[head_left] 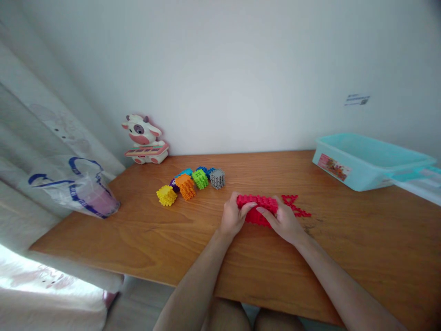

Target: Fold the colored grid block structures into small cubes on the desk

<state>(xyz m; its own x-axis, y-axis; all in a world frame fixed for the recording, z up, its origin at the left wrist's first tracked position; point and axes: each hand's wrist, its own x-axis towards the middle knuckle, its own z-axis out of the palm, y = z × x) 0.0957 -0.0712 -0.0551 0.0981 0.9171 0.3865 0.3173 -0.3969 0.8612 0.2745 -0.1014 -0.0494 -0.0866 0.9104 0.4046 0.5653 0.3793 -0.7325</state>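
Note:
Both my hands meet on a red block of interlocking plastic pieces [259,203] lying on the wooden table [172,239]. My left hand [233,219] grips its left end, fingers curled over the top. My right hand [283,221] holds its right end from the near side, fingers pressed against it. A few loose flat red pieces [296,205] lie just right of the block, touching the table.
Finished cubes in yellow [166,195], orange [186,186], green [200,179], blue, purple and grey [217,178] sit in a cluster to the left. A cow toy [144,140] stands at the back left, a plastic bag [81,191] at the left edge, a teal bin [365,161] at the right.

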